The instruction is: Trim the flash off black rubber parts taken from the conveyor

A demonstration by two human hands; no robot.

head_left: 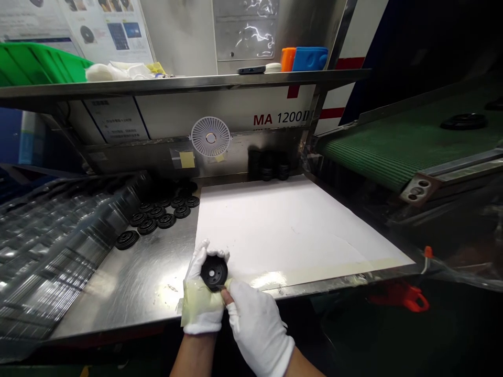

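Note:
A round black plastic wheel [214, 271] with a hole in its centre is held near the table's front edge. My left hand [202, 298], in a white glove with pale yellow tape round it, has its fingers wrapped about the wheel. At the wheel's lower rim, my gloved right hand [257, 324] is closed, with one bare fingertip showing. A small dark thing seems to stick out from those fingers, too little of it visible to name. To the left, several similar black wheels [157, 212] lie on the metal table [153, 283].
Stacked clear plastic trays [90, 246] fill the left side. White paper [291, 225] covers the table's right part. A green conveyor [385, 141] carrying black parts stands at right. Overhead runs a metal shelf [188, 82] with a green bin [39, 65]. A small fan [211, 137] faces me.

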